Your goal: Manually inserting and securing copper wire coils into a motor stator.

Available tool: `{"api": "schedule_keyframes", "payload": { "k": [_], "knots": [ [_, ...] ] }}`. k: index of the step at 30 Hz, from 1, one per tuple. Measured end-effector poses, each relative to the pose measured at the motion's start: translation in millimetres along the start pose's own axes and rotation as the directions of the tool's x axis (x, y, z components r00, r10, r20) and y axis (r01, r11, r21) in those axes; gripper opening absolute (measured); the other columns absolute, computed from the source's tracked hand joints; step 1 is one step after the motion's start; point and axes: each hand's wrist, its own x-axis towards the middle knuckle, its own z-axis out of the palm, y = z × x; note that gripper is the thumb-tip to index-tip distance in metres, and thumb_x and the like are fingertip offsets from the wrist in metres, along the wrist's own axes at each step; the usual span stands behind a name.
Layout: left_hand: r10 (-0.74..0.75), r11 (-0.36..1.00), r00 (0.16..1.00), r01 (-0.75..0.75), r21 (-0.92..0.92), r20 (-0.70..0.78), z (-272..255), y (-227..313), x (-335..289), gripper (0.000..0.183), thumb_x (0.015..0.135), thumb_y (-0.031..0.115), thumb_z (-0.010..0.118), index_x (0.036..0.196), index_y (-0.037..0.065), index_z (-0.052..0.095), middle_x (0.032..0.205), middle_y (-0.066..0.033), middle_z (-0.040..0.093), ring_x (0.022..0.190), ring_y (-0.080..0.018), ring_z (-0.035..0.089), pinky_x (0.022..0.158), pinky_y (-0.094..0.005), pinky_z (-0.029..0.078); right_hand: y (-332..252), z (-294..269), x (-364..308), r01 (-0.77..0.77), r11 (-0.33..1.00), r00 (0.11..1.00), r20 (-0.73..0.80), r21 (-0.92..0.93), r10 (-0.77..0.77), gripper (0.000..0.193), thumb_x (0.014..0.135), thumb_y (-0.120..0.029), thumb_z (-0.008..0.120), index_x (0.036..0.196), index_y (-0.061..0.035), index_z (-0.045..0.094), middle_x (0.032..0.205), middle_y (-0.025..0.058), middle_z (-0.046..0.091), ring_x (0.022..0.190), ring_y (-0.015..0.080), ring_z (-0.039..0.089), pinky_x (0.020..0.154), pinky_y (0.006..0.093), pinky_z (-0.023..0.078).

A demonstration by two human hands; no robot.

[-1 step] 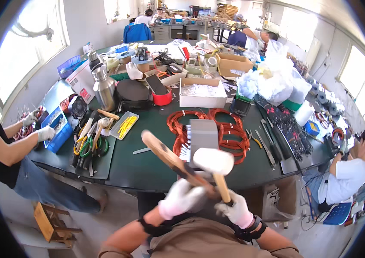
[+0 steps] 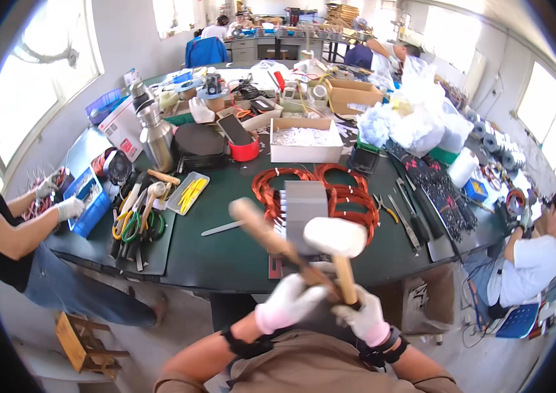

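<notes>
Right hand point(image 2: 364, 319), in a white glove, is wrapped round the lower end of the handle of a mallet point(image 2: 335, 237), whose white head sits at about eleven o'clock from the fist. At nine o'clock from it, the gloved left hand point(image 2: 293, 302) seems closed about the dark lower part of a wooden-handled tool point(image 2: 261, 226) leaning toward ten o'clock; blur hides just how the fingertips meet it.

At twelve o'clock from both hands stands the grey block point(image 2: 306, 200) on the table point(image 2: 225, 268), with the mallet head overlapping its lower right corner in view; whether they touch cannot be told. White strips line the block's nine o'clock side. Copper-red coils point(image 2: 263, 190) lie round it, from ten o'clock to three.

Judging by this layout, the coils are already wound and the white strips at least partly in place, so the work looks partway. Several coils lie spread out, which suggests a good share is left; whether any is seated in the block cannot be made out. Beyond, at twelve o'clock, an open box point(image 2: 304, 154) holds more white pieces.
</notes>
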Motion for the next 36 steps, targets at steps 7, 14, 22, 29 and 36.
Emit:
{"api": "schedule_keyframes", "payload": {
  "k": [7,14,22,29,36],
  "knots": [
    [0.417,0.324,0.774,-0.616,0.718,0.477,66,11,63,0.039,0.093,0.021,0.066,0.128,0.004,0.065,0.122,-0.0145,0.067,0.108,-0.0314,0.068,0.099,-0.0418,0.054,47,-113,-57,0.102,0.928,0.806,-0.517,-0.358,-0.288,0.037,0.086,0.006,0.073,0.122,0.0009,0.067,0.088,0.0033,0.068,0.066,0.0088,0.061,0.061,0.0260,0.051],
    [0.241,0.135,0.794,-0.597,0.790,0.559,119,-70,131,0.011,0.082,0.020,0.066,0.080,0.013,0.058,0.077,-0.0068,0.059,0.075,-0.0248,0.064,0.069,-0.0412,0.052,16,-125,-25,0.225,0.684,0.863,-0.184,-0.694,-0.471,0.047,0.083,-0.008,0.082,0.127,-0.0050,0.066,0.109,0.0184,0.071,0.095,0.0410,0.071,0.080,0.0423,0.059],
    [0.278,-0.077,0.720,-0.643,0.762,0.636,109,-74,132,0.012,0.082,0.018,0.064,0.073,0.014,0.058,0.069,-0.0030,0.057,0.066,-0.0209,0.060,0.064,-0.0372,0.046,39,-224,-66,0.423,0.712,0.727,-0.260,-0.560,-0.636,0.042,0.089,-0.006,0.078,0.128,0.0020,0.062,0.087,0.0129,0.074,0.069,0.0254,0.074,0.066,0.0350,0.058],
    [0.189,-0.030,0.756,-0.634,0.773,0.627,109,-83,130,0.009,0.082,0.019,0.066,0.075,0.013,0.063,0.069,-0.0036,0.060,0.065,-0.0231,0.065,0.059,-0.0401,0.050,-65,-176,27,0.428,0.344,0.820,0.199,-0.836,-0.536,0.024,0.092,-0.020,0.074,0.103,-0.0043,0.060,0.071,0.0134,0.066,0.060,0.0339,0.068,0.054,0.0425,0.053],
    [0.162,0.163,0.779,-0.626,0.762,0.606,114,-62,121,0.010,0.078,0.019,0.070,0.072,0.015,0.063,0.070,-0.0047,0.061,0.063,-0.0242,0.066,0.061,-0.0392,0.052,-4,-164,43,0.221,0.385,0.966,0.146,-0.896,-0.215,0.028,0.098,-0.030,0.067,0.099,-0.0042,0.056,0.071,0.0202,0.066,0.066,0.0425,0.068,0.060,0.0504,0.056]
  ]
}}
